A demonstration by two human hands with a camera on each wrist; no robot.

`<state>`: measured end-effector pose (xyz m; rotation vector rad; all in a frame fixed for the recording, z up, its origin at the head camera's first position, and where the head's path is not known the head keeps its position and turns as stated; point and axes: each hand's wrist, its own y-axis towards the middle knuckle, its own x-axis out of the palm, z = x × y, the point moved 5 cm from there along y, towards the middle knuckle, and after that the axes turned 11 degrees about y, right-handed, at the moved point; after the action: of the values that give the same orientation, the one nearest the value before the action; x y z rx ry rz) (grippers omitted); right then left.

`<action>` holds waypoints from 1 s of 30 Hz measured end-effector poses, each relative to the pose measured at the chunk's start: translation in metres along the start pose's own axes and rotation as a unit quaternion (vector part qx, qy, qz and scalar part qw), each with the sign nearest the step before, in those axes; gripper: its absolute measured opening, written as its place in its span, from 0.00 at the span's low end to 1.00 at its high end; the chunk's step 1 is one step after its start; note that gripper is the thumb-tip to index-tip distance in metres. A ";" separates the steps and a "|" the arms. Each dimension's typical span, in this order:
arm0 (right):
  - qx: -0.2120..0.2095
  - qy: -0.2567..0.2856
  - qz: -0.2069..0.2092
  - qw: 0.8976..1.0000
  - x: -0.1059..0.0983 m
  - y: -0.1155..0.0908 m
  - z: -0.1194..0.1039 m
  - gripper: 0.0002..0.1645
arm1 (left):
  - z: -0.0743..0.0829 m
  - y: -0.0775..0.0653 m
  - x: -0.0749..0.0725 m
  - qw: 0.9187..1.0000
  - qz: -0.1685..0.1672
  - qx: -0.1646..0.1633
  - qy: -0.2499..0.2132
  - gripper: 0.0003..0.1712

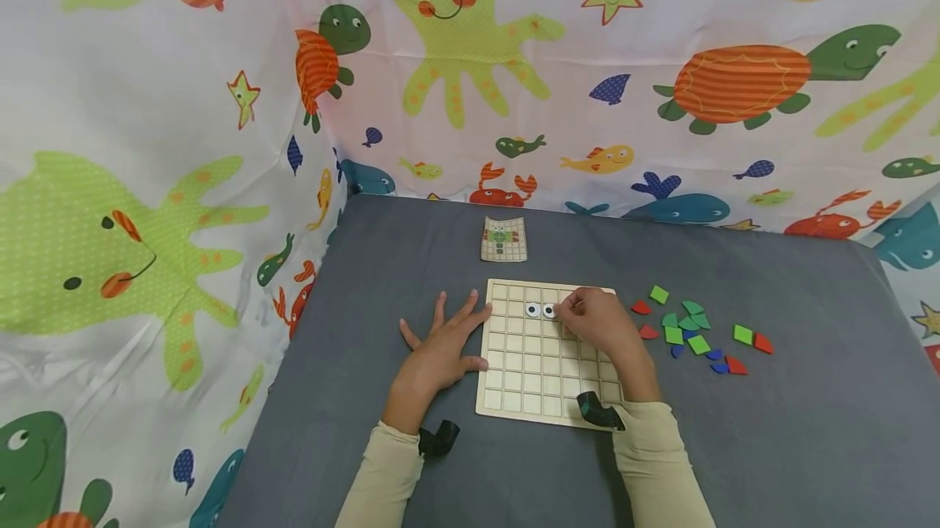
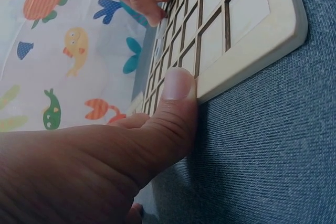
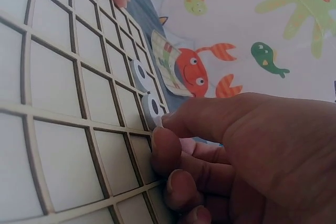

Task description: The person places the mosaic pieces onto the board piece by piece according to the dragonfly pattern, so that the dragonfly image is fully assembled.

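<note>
A pale wooden grid board [image 1: 512,404] lies on the grey table. Two round white eye pieces with black centres sit side by side in its upper rows: a left eye piece [image 1: 532,310] and a right eye piece [image 1: 548,311]. My right hand [image 1: 605,330] reaches over the board and pinches the edge of the right eye piece between thumb and index finger, its other fingers curled below, as the right wrist view shows. My left hand [image 1: 439,355] rests at the board's left edge, fingers spread, with the thumb [image 2: 177,90] touching the rim.
A small pattern card [image 1: 503,240] with a coloured figure on a grid lies behind the board. Loose pieces lie to the right: green squares [image 1: 698,344], green quarter-rounds [image 1: 693,308], red pieces [image 1: 737,366] and blue pieces [image 1: 677,352]. A printed curtain [image 1: 543,144] borders the table.
</note>
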<state>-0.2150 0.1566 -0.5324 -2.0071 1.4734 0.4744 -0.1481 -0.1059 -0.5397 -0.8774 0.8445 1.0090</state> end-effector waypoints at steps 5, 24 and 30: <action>0.000 0.003 -0.002 1.000 0.001 -0.001 -0.001 0.17 | 0.002 -0.001 -0.003 1.000 -0.004 -0.002 0.003 0.54; -0.014 -0.018 0.006 1.000 0.004 -0.002 -0.003 0.14 | 0.002 0.000 -0.002 1.000 -0.004 -0.001 -0.004 0.53; -0.019 -0.013 0.010 1.000 0.004 -0.005 -0.001 0.15 | 0.004 0.000 -0.002 1.000 -0.009 -0.001 -0.004 0.53</action>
<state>-0.2088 0.1542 -0.5324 -2.0088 1.4797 0.5385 -0.1478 -0.1036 -0.5362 -0.8812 0.8283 0.9979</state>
